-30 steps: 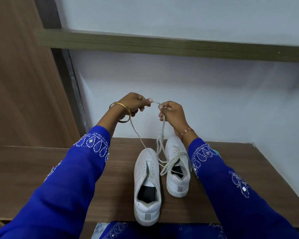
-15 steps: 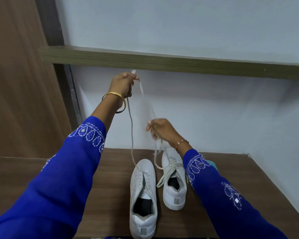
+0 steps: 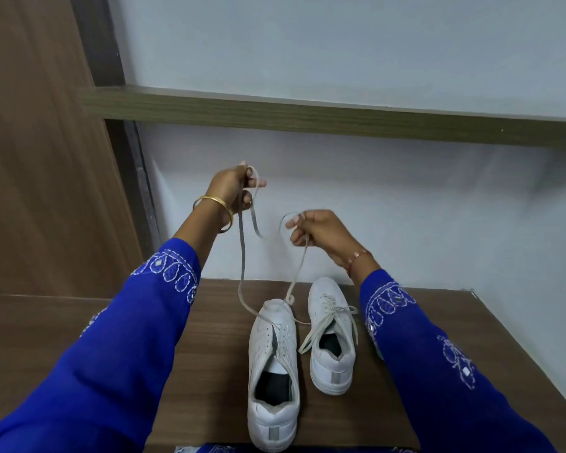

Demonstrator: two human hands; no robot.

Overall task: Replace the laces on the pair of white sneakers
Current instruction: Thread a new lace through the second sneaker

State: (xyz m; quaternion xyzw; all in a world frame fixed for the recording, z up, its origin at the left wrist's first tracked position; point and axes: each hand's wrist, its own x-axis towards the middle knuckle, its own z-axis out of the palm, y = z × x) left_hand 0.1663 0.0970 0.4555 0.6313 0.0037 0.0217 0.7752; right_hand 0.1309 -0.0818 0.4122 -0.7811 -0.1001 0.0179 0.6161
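Observation:
Two white sneakers stand side by side on a brown wooden table (image 3: 216, 325), toes toward the wall. The left sneaker (image 3: 273, 374) has a white lace (image 3: 241, 256) running up from its front eyelets. My left hand (image 3: 231, 188) grips one part of that lace, raised above the table. My right hand (image 3: 321, 232) pinches the other part, lower and to the right, with a small loop sticking out. The right sneaker (image 3: 332, 335) is laced, its loose ends lying across it.
A pale wall (image 3: 406, 197) rises right behind the table. An olive wooden shelf (image 3: 307, 117) runs across it above my hands. A brown wooden panel (image 3: 30, 158) stands at the left. Blue embroidered sleeves cover both forearms.
My left hand has come down from its high point near the shelf. My right hand moved right and slightly up. The lace now hangs slack in curves between them.

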